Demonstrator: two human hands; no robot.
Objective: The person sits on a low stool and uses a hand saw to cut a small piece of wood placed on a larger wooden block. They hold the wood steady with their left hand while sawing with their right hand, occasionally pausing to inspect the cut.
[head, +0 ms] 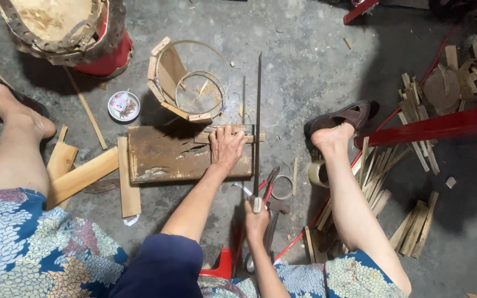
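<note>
- Blue patterned cloth fills the bottom edge, the person's lap, with a dark blue sleeve (158, 265) over the left arm.
- Right hand (256, 219) is low and near, fingers wrapped tight around the handle of a long thin blade (258, 121).
- Blade runs straight away from the person, standing on its edge along the right end of the board (167, 154).
- Red-handled pliers (269, 185) lie on the floor just right of the blade, beside the right hand.
- A wire ring (284, 187) rests on the floor just past the pliers, with a tape roll (317, 174) near the right leg.
- Left hand (226, 146) is further out, palm down with fingers spread, pressing a thin wood strip (224, 136) onto the board's far right corner.
- That strip lies crosswise, its right end reaching the blade.
- Board sits flat on the concrete floor (305, 66) between the feet, dark and scarred.
- Loose planks (81, 176) lie to the board's left, touching its near corner.
- Beyond the board stands a small frame (186, 83) of wood pieces and wire hoops, tipped on its side.
- Left of that, a small dish (123, 106) holds bits.
- Farthest left, a drum (64, 27) with a red base; on the right, heaps of wood offcuts (415, 127).
</note>
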